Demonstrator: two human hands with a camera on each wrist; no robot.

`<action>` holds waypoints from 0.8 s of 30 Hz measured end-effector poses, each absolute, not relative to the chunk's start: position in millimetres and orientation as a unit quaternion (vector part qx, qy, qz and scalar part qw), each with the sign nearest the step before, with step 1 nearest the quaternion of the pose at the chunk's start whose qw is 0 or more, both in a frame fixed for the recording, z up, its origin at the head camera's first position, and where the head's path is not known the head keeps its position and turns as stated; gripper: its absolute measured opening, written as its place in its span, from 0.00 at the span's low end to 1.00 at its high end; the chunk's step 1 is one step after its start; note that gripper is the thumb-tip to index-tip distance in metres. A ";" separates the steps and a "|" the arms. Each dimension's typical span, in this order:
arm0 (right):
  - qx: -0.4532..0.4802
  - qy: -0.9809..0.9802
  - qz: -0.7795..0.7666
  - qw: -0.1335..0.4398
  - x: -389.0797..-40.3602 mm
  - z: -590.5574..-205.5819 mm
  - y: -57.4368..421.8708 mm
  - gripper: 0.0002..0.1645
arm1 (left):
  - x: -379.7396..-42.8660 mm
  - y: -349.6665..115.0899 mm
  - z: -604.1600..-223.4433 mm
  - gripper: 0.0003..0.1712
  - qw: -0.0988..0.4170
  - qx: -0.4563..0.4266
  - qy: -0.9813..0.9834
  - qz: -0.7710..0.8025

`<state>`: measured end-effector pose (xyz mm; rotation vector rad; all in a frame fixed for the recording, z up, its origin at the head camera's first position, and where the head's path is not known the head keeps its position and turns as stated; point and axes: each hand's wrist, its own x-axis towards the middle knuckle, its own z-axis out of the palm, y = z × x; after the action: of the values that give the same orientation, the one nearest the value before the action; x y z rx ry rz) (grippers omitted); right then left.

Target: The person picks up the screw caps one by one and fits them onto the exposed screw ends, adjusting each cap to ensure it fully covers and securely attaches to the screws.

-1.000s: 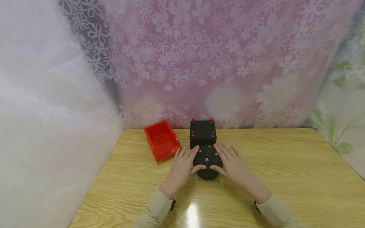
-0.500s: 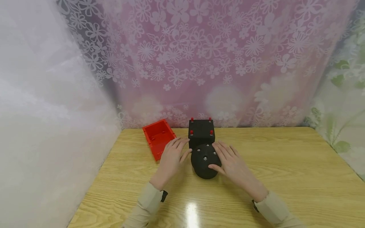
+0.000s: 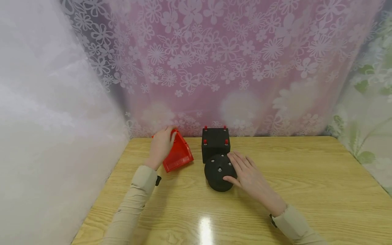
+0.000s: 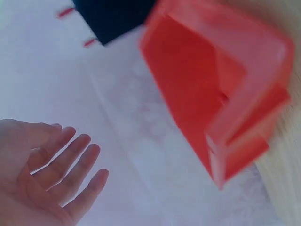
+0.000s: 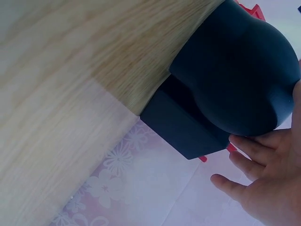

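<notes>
In the head view my left hand is over the left side of a red open bin. The left wrist view shows its fingers loosely bent with nothing between them, beside the red bin. My right hand rests on the right side of a round black dome with silver studs, fingers fairly straight and thumb on the front. From the right wrist, the fingertips of the hand lie right at the curved side of the black dome.
Directly behind the dome stands a black box with red-tipped pegs at its top corners. All of it is on a wood-grain table. A pink floral curtain hangs along the back edge, and a pale sheet at the left.
My left hand has left the dome and moved left and back to the red bin. The right hand stays on the dome. The bin now looks slightly shifted at its near end.
</notes>
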<state>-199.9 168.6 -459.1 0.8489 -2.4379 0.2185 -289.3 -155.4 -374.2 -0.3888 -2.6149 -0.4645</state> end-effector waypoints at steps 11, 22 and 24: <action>0.311 -0.909 0.083 0.264 -198.5 -457.7 169.0 0.57 | -344.5 -162.8 -398.4 0.09 0.118 -0.108 -0.971 -0.176; 0.311 -0.907 0.085 0.270 -199.6 -459.3 167.5 0.56 | -365.2 -159.4 -428.5 0.11 -0.014 -0.046 -0.990 -0.133; 0.311 -0.906 0.086 0.275 -199.7 -459.8 168.2 0.56 | -366.8 -159.0 -432.0 0.10 -0.028 -0.048 -0.990 -0.132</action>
<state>-199.7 168.2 -459.8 0.8358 -2.4341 0.2320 -366.8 -159.0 -432.0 -0.1535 -3.1662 -0.4211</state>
